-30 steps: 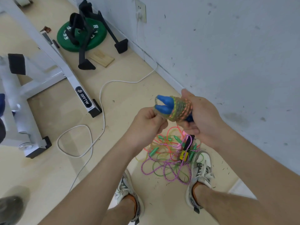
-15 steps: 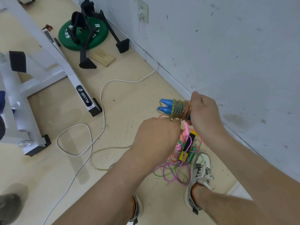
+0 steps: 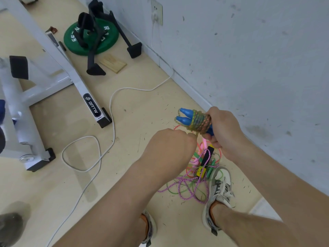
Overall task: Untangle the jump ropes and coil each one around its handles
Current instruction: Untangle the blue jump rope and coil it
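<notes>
The right hand is clamped around the two blue handles, which lie side by side with their pointed tips toward the left of the view, in the air above the floor. A multicoloured rope is coiled in many tight turns around the middle of the blue handles, just beside the right thumb. The left hand is just below and left of the blue handles, with its fingers curled and its thumb tip against the lowest turn of the coil; only its back is visible, so I cannot tell if it pinches a rope end or holds nothing. Directly under the blue handles, down on the floor, lies the tangle of ropes (purple, green and pink-orange cords crossing each other), and a black and yellow handle lies in it. The right shoe stands below the blue handles, at the right edge of the tangle and touching it. A white cable runs over the floor to the left of the blue handles. Further left stands a white frame, and far up-left of the blue handles lies a green weight plate. The wall is behind the blue handles, to the right.
</notes>
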The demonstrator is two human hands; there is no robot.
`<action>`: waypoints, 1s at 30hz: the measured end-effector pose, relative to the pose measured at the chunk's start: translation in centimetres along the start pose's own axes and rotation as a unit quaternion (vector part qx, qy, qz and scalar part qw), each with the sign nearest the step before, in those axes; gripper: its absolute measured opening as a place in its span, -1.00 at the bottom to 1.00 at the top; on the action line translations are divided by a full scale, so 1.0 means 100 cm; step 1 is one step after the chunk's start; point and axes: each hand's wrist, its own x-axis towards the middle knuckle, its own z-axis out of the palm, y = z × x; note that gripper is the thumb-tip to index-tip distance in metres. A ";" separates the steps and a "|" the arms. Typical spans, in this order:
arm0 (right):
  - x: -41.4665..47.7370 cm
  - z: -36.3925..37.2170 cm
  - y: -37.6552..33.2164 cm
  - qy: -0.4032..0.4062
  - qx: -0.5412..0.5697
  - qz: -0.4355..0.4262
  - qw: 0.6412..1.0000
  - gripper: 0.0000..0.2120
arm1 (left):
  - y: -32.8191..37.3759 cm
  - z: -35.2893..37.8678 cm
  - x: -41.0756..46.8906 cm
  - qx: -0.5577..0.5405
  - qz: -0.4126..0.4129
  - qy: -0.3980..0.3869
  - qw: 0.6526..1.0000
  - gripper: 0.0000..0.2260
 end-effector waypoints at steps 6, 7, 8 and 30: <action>0.006 -0.004 0.009 0.041 -0.326 -0.246 0.912 -0.78 | -0.009 -0.008 -0.002 -0.084 0.051 0.084 0.992 -0.76; 0.004 -0.002 0.009 0.036 -0.368 -0.261 0.891 -0.78 | -0.011 -0.006 -0.002 -0.114 0.061 0.114 0.985 -0.82; 0.002 0.001 0.009 0.025 -0.411 -0.276 0.869 -0.76 | -0.013 -0.005 -0.003 -0.139 0.073 0.143 0.977 -0.88; -0.016 0.009 -0.009 -0.138 0.149 0.028 0.979 -0.75 | -0.017 0.016 0.004 -0.707 -0.262 0.057 0.654 -0.64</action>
